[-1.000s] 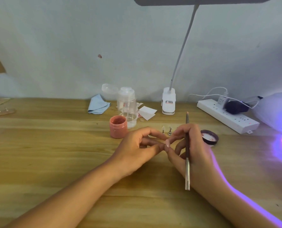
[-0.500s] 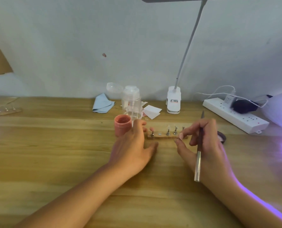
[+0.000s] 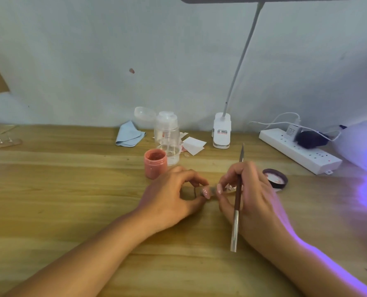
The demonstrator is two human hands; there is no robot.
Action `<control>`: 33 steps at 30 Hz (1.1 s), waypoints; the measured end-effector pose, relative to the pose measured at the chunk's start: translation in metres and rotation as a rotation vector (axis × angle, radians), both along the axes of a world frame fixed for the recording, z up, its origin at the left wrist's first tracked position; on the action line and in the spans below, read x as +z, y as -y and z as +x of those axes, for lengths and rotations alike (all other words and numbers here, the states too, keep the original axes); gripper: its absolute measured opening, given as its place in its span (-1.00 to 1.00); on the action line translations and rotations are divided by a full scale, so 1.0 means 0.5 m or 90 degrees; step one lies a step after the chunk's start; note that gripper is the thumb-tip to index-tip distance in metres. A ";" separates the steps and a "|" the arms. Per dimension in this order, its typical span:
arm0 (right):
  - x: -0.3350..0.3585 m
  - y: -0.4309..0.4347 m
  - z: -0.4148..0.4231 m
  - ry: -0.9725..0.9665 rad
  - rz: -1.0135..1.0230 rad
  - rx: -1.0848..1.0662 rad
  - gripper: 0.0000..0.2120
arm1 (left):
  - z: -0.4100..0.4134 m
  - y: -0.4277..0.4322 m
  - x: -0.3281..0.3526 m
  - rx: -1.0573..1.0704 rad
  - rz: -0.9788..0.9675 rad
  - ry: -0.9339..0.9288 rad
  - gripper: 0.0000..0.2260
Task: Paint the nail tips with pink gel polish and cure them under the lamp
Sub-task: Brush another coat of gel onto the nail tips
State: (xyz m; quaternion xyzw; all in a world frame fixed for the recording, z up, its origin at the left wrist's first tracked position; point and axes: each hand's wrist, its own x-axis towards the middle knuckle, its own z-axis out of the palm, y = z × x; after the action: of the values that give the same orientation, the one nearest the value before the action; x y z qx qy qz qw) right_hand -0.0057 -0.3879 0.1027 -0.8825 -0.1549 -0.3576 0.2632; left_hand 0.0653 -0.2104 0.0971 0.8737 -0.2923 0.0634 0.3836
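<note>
We find both forearms crossing the near edge of the worktop and meeting at its middle. The right hand grips a brush. Its fingers are curled round the handle, the metal end points to the near edge and the tip rises past the knuckles toward the far edge. The left hand lies just beside it, fingers narrow and curled, with thumb and forefinger pinching the left end of a small nail-tip strip. The strip sits between the two hands. It is blurred and largely hidden, so we cannot tell the state of the tips on it.

Just beyond the left hand stands an open pink polish jar, touching a clear pump bottle behind it. The jar lid lies just beyond the right hand. Toward the far edge we find a blue cloth, paper scraps and the desk lamp base. A power strip runs toward the far right corner. The curing lamp sits at the right edge, casting violet light.
</note>
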 end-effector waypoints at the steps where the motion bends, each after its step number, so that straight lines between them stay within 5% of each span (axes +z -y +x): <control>1: -0.001 0.000 0.000 -0.001 -0.011 0.000 -0.60 | -0.002 0.001 0.000 -0.009 -0.001 -0.001 -0.75; 12: 0.000 -0.006 0.003 -0.036 -0.035 -0.014 -0.77 | -0.009 0.012 0.007 -0.016 0.029 -0.013 -0.73; 24: -0.001 0.002 0.001 -0.038 -0.048 -0.084 -0.59 | -0.003 0.008 0.004 0.015 0.027 -0.009 -0.82; 33: 0.001 -0.006 0.001 0.001 -0.029 -0.091 -0.66 | -0.005 0.012 0.000 0.140 0.089 0.075 -0.67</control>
State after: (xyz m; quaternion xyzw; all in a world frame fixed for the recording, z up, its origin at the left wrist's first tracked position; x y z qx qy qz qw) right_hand -0.0052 -0.3851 0.1033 -0.8968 -0.0994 -0.3726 0.2168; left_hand 0.0629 -0.2162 0.0970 0.9199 -0.2206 0.1354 0.2946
